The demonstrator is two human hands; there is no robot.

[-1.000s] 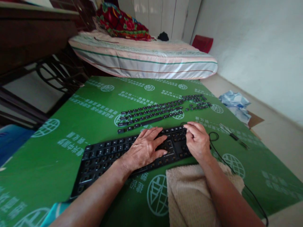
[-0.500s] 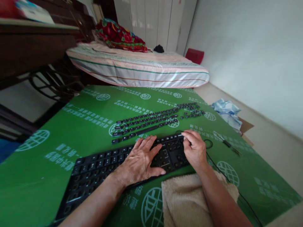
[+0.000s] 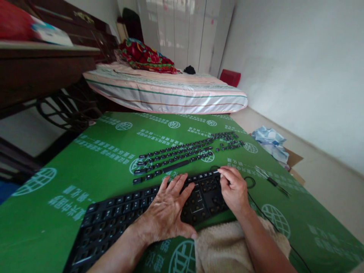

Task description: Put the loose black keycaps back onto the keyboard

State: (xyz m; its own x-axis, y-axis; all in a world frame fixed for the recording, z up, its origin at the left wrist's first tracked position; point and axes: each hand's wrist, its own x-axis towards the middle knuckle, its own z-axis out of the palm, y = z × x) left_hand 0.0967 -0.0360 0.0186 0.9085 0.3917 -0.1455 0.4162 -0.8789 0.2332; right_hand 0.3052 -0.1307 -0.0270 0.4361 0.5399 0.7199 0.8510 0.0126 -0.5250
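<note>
I see my left hand spread flat across the keyboard, thumb reaching past its near edge. My right hand has thumb and forefinger drawn together at the keyboard's far right corner; I can't tell what they pinch. The keyboard lies aslant on the green table, many keys missing. Beyond it I see loose keys in rows. A beige cloth lies under my right forearm, a cable beside it.

Home bedroom, striped bed, wardrobe
</note>
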